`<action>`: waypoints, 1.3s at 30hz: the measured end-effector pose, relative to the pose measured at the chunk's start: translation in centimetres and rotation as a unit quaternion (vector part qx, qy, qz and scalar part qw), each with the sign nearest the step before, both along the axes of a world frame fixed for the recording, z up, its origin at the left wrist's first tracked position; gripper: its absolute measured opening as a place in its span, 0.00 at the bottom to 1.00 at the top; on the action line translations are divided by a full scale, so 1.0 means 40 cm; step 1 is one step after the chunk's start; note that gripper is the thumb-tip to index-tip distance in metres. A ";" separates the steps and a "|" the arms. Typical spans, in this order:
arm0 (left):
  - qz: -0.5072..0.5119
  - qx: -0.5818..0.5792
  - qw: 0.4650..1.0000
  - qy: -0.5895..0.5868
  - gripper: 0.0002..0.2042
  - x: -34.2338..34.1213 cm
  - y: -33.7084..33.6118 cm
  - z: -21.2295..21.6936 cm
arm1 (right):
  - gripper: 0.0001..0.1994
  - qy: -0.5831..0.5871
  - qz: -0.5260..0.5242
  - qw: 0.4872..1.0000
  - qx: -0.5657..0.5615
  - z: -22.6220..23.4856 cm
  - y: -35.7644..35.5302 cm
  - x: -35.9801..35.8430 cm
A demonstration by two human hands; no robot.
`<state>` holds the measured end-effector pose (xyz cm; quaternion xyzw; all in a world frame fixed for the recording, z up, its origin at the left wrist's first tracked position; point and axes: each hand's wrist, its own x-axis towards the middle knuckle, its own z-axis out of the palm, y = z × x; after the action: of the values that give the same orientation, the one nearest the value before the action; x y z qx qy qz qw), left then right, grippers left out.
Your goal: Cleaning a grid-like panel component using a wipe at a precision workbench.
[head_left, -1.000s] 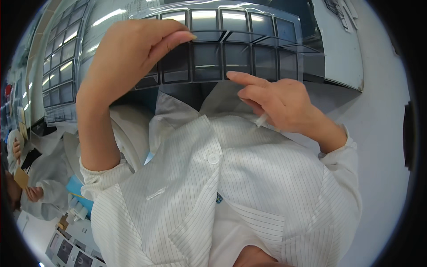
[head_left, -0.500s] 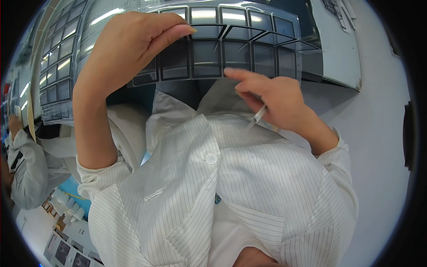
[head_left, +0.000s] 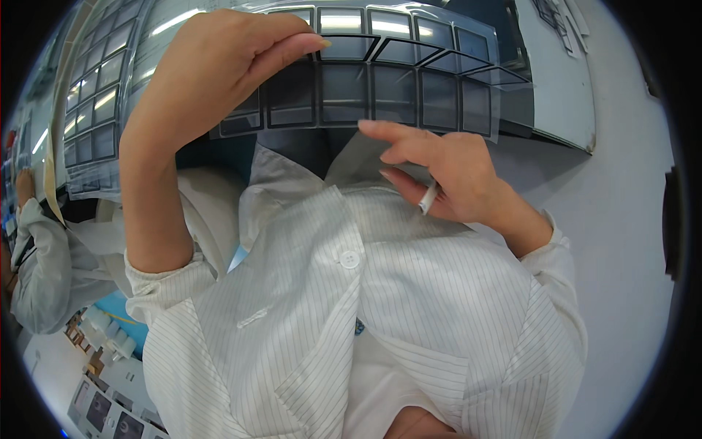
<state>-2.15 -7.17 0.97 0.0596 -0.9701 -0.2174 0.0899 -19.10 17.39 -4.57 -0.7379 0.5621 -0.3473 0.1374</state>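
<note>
in the head view, pale floor (head_left: 618,205) shows past the right edge of the table (head_left: 559,88); the dark-framed sheet (head_left: 344,95) lies along its near side. the left hand (head_left: 230,69) pinches the sheet's raised layer; the right hand (head_left: 461,168), half curled, grips a slim white stick (head_left: 428,199). left wrist bent, right forefinger extended by the sheet's edge.

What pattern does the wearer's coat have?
The coat has thin dark stripes on white; best in head view.

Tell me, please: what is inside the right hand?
A slim white object pokes out of the right hand; its other end is covered and cannot be seen.
</note>
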 end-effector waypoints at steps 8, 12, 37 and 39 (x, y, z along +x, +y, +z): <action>-0.010 0.012 0.999 0.031 0.13 -0.007 -0.008 -0.008 | 0.14 0.016 0.016 0.999 0.038 0.000 -0.054 0.058; -0.012 -0.022 1.000 0.011 0.13 -0.010 -0.010 -0.001 | 0.13 -0.015 0.095 0.994 0.055 0.038 -0.024 0.024; 0.017 0.008 1.000 0.002 0.08 0.017 0.032 0.027 | 0.14 0.216 -0.491 0.844 0.005 0.094 -0.187 -0.984; 0.027 -0.001 1.000 -0.005 0.08 0.026 0.036 0.026 | 0.17 0.339 -0.474 0.811 -0.043 0.060 -0.217 -1.045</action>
<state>-1.11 -5.74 1.99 0.0867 -0.9689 -0.2135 0.0906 -60.88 8.69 -2.16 -0.4563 0.8374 -0.1208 -0.2757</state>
